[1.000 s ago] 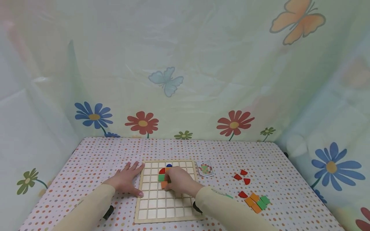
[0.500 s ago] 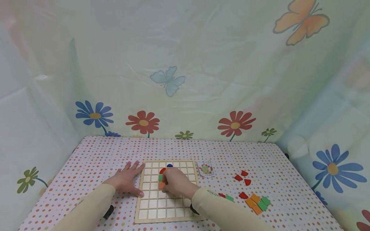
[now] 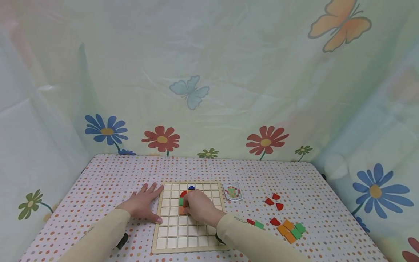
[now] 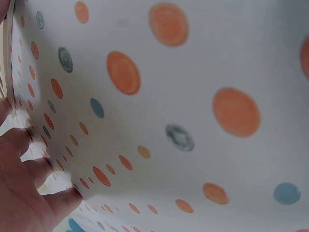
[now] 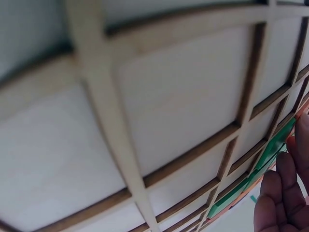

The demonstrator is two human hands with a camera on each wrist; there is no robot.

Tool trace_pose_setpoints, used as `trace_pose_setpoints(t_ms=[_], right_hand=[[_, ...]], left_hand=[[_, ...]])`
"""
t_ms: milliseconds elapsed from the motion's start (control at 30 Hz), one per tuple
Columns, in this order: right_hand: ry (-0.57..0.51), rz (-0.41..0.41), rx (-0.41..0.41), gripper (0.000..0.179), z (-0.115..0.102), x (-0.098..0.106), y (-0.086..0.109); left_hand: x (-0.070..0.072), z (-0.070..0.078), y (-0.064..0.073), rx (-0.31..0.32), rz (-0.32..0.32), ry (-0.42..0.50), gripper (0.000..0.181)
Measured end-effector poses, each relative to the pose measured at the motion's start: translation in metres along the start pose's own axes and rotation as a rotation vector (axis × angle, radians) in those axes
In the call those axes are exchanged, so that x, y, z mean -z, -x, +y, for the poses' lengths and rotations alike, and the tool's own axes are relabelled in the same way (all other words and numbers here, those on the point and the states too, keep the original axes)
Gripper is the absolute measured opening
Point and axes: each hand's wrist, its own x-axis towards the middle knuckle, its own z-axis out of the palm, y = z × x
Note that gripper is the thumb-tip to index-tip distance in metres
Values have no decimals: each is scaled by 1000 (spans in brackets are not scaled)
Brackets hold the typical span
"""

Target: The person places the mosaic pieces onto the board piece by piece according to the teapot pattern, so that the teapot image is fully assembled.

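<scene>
A square wooden grid board [image 3: 168, 231] lies on the table. My left hand [image 3: 144, 204] rests spread at its left edge, with fingertips on the dotted cloth in the left wrist view and the thumb on the frame. My right hand [image 3: 200, 207] is over the middle of the board, fingers bent down beside an orange square tile [image 3: 182, 210]. Whether it pinches a tile is hidden. Above the orange tile sit a green tile [image 3: 181, 201], a red quarter-round tile [image 3: 183, 194] and a blue rounded tile [image 3: 191, 187]. Green tiles [image 5: 275, 144] lie near its fingers in the right wrist view.
A small pattern card [image 3: 232, 192] lies just right of the board. Farther right are loose red tiles [image 3: 269, 201], orange tiles [image 3: 283, 229] and green tiles [image 3: 295, 233]. One more green tile [image 3: 259, 225] shows by the right sleeve. A patterned curtain [image 3: 209, 109] stands behind the table.
My right hand has shifted slightly left over the board, toward the orange tile. A red tile beside the right sleeve has come into view. The left hand stays in place.
</scene>
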Motion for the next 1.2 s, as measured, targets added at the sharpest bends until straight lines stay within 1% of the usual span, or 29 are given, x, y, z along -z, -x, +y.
trace_pose_setpoints(t_ms=[133, 267, 333, 433, 500, 600, 700, 833, 1000, 1067, 1200], right_hand=[[-16, -4, 8, 8, 1, 1, 1], [-110, -13, 9, 3, 4, 7, 5], [-159, -8, 13, 3, 8, 12, 8], [-211, 12, 20, 7, 18, 22, 15], [-224, 31, 19, 9, 28, 29, 21], [-253, 40, -8, 11, 46, 42, 33], [-270, 50, -63, 12, 68, 54, 50], [-292, 88, -155, 15, 102, 67, 78], [-289, 122, -300, 17, 142, 80, 116], [-290, 130, -336, 17, 156, 85, 132], [-297, 148, -371, 18, 183, 93, 164]], left_hand=[[-1, 0, 0, 5, -1, -2, 115], [-2, 0, 0, -2, -4, -5, 116], [-1, 0, 0, -7, -3, -9, 116], [-1, 1, 0, -8, -2, -14, 116], [0, 1, -1, -6, -1, -16, 116], [0, 2, -1, 2, 0, -19, 116], [0, 2, -1, 4, 2, -22, 116], [0, 2, -1, 3, 4, -25, 116], [1, 4, -1, 0, -2, -24, 116], [1, 4, -1, 4, -7, -20, 117], [0, 2, -3, 9, -12, -19, 117]])
